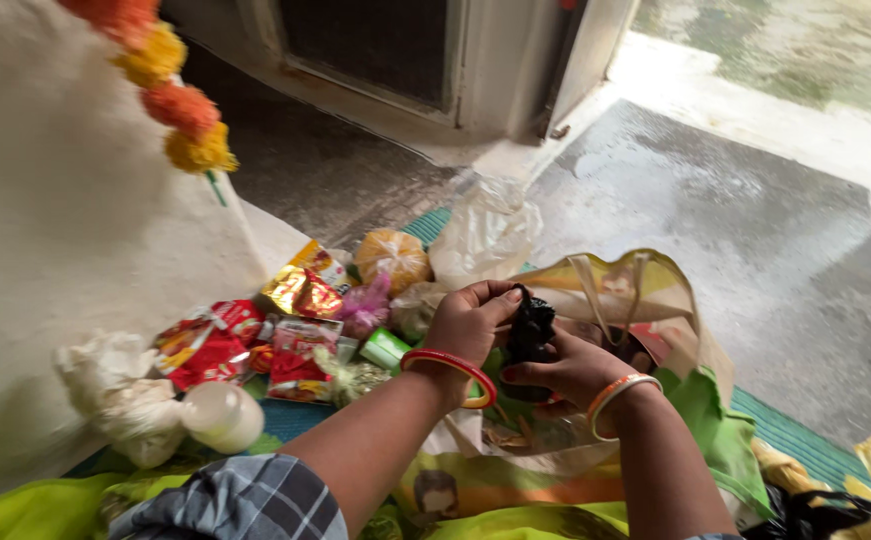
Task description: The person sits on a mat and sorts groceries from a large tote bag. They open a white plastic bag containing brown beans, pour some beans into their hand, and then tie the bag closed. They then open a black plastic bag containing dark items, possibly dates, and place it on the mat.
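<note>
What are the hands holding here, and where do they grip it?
Both hands hold a small black plastic bag: the left hand pinches its top, the right hand grips its lower side.

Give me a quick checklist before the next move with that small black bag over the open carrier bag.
1. Black bag held by both hands: ok.
2. Left hand pinching its top edge: ok.
3. Right hand supporting it lower down: ok.
4. Carrier bag mouth open beneath: ok.
5. Black bag's contents: cannot tell.
6. Red packets and white cup lying apart from the hands: ok.
</note>
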